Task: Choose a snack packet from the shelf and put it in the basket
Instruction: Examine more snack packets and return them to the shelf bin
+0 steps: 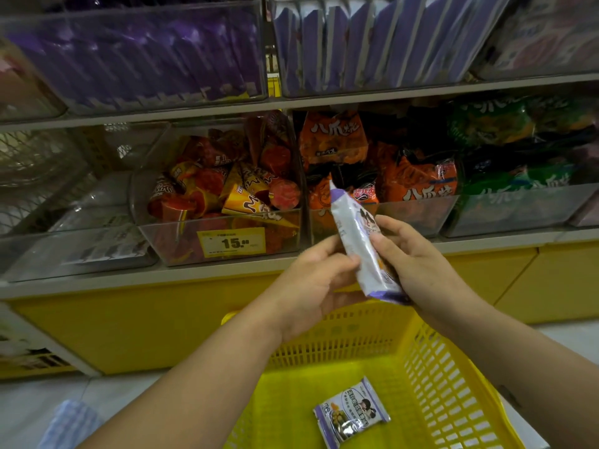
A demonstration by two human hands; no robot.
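Note:
A white and purple snack packet (358,236) stands edge-on between both hands, above the far rim of the yellow basket (444,367). My left hand (311,286) holds its left side with curled fingers. My right hand (418,264) grips its right side, thumb on the front. A second packet of the same kind (350,411) lies flat on the basket floor. The shelf (207,270) stands right behind the hands.
Clear bins sit on the shelf: cone snacks (233,192) with a yellow 15.00 price tag (231,242), orange packets (415,179), green packets (518,157). Purple packets (146,59) fill the upper bins. A yellow base panel (129,328) runs below. A near-empty bin (81,241) is at left.

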